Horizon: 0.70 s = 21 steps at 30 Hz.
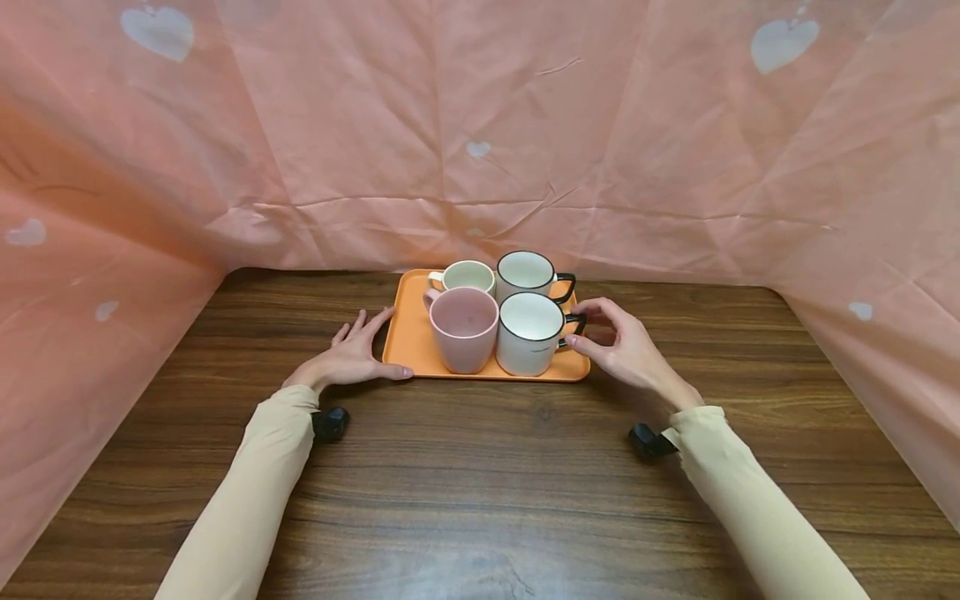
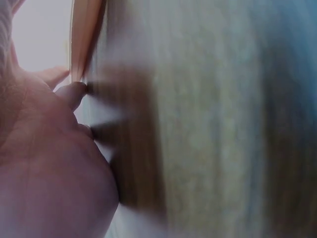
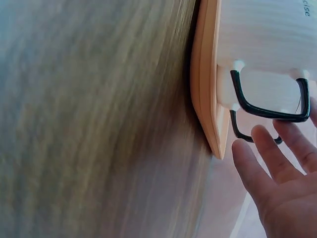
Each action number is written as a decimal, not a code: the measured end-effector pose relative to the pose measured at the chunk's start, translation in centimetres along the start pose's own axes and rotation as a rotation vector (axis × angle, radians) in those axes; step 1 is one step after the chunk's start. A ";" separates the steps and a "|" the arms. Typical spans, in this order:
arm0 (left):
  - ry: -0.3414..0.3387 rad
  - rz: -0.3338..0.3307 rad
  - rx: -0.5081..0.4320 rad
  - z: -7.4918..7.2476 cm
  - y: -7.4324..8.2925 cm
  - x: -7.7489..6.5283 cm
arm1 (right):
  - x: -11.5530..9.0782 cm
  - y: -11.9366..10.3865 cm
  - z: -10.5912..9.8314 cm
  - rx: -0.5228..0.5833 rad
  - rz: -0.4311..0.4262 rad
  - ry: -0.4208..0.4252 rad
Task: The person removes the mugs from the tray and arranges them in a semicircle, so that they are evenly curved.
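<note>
1. Two cream sleeves (image 1: pixel 228 512) reach in from the bottom left and bottom right, each with a black wrist camera (image 1: pixel 331 425) at the cuff.
2. Below centre, between the sleeves, is a brown wood-grain table (image 1: pixel 450 467).
3. Left of centre, the left hand (image 1: pixel 348 357) has its fingers spread apart, with thumb and forefinger touching an orange tray (image 1: pixel 411 337) at its left end.
4. Right of centre, the right hand (image 1: pixel 633 350) has its thumb and forefinger at the black handle (image 3: pixel 272 114) of the front white mug (image 1: pixel 525 346); I cannot tell whether they clamp it.
5. The tray, at centre, holds four upright mugs: the front white mug at near right, a pink mug (image 1: pixel 465 342) at near left, a cream mug (image 1: pixel 468 273) behind it, and the back white mug (image 1: pixel 525 271) at far right.
6. Pink cloth (image 1: pixel 360 108) with pale hearts fills the upper frame.
</note>
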<state>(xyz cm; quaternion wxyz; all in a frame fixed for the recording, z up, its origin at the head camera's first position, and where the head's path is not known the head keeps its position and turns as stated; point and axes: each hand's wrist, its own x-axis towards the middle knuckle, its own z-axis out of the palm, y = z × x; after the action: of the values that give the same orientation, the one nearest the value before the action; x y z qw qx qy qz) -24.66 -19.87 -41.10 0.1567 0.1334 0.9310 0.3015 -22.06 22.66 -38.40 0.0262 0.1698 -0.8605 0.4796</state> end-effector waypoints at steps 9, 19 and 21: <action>-0.003 -0.005 0.003 0.0 -0.2 0.2 | -0.2 -0.4 0.7 0.029 0.022 0.016; -0.023 -0.013 0.011 -0.2 0.0 0.1 | 0.3 -0.2 1.6 0.183 0.094 0.016; -0.029 -0.013 0.015 -0.3 0.1 0.0 | 0.3 0.0 1.7 0.191 0.094 0.023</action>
<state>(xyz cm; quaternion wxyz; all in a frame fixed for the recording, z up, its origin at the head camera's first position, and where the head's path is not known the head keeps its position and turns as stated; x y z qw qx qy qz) -24.76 -19.90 -40.84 0.1713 0.1331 0.9316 0.2917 -22.12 21.15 -39.25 -0.0026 0.1254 -0.8175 0.5621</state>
